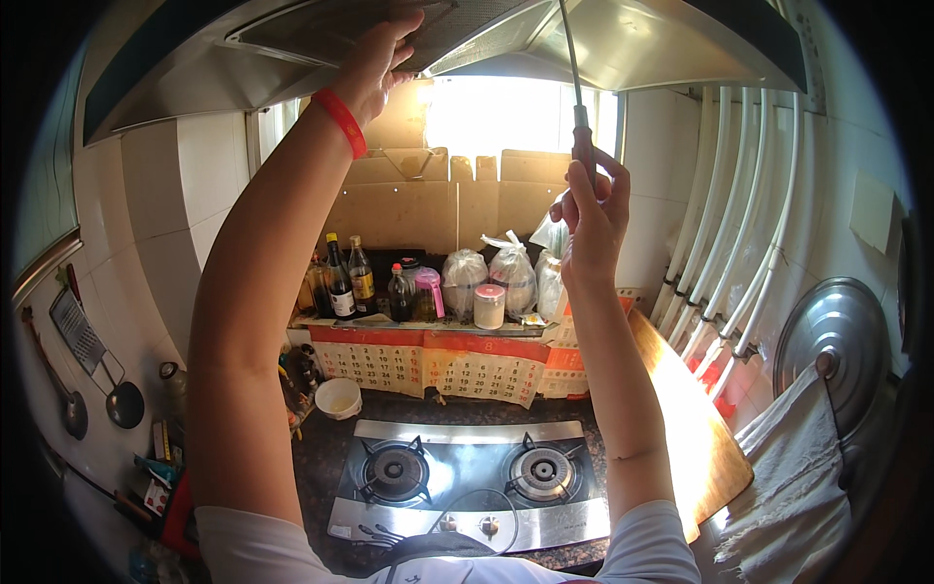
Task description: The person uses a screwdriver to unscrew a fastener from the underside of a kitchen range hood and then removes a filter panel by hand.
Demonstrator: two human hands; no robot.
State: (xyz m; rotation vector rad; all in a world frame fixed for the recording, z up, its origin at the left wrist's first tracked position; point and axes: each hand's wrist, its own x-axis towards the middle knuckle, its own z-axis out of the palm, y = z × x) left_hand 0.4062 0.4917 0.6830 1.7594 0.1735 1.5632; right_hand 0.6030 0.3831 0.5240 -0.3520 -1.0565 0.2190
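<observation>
Above a gas stove, both my arms reach up to the underside of a metal range hood. My left hand, with a red wristband below it, is raised against the hood beside a dark mesh filter panel. Its fingers are stretched and apart; whether they bear on the panel is unclear. A long-shafted screwdriver is in my right hand, pinched by its dark red handle. The shaft points upward to the hood, and its tip lies beyond the top of the picture.
Below stands the two-burner stove. Bottles, tied plastic bags and a lidded jar line a shelf behind it. White pipes, a wooden board and a large pot lid are at right; utensils hang left.
</observation>
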